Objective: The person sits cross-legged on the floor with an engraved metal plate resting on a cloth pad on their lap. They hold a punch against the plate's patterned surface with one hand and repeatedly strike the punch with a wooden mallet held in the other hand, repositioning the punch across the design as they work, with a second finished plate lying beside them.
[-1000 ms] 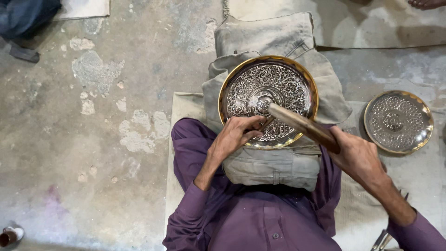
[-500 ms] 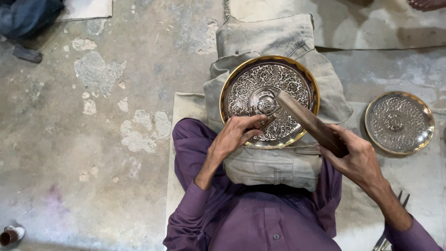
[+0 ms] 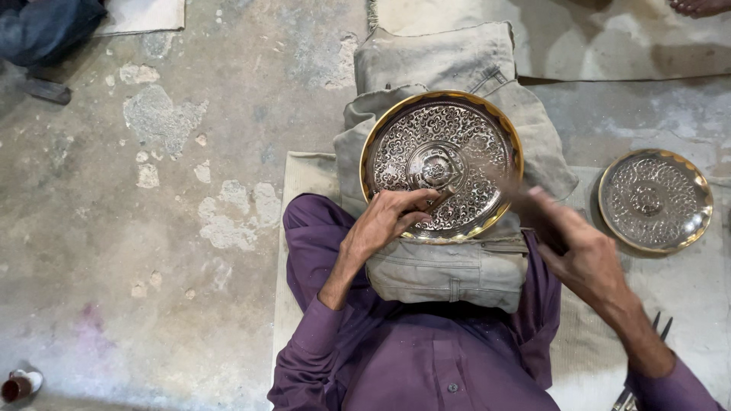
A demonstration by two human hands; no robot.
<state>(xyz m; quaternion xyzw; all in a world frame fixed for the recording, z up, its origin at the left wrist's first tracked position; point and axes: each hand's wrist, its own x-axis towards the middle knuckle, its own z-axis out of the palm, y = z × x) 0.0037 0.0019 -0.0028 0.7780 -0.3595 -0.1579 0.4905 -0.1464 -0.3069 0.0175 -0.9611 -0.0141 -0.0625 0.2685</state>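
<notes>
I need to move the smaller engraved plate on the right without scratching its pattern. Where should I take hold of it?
Grip the smaller plate by its plain golden rim, on the near edge, coming in from the right hand side. It lies flat on the cloth mat, face up, so the raised rim is likely the only part to pinch without touching the engraved centre.
</notes>
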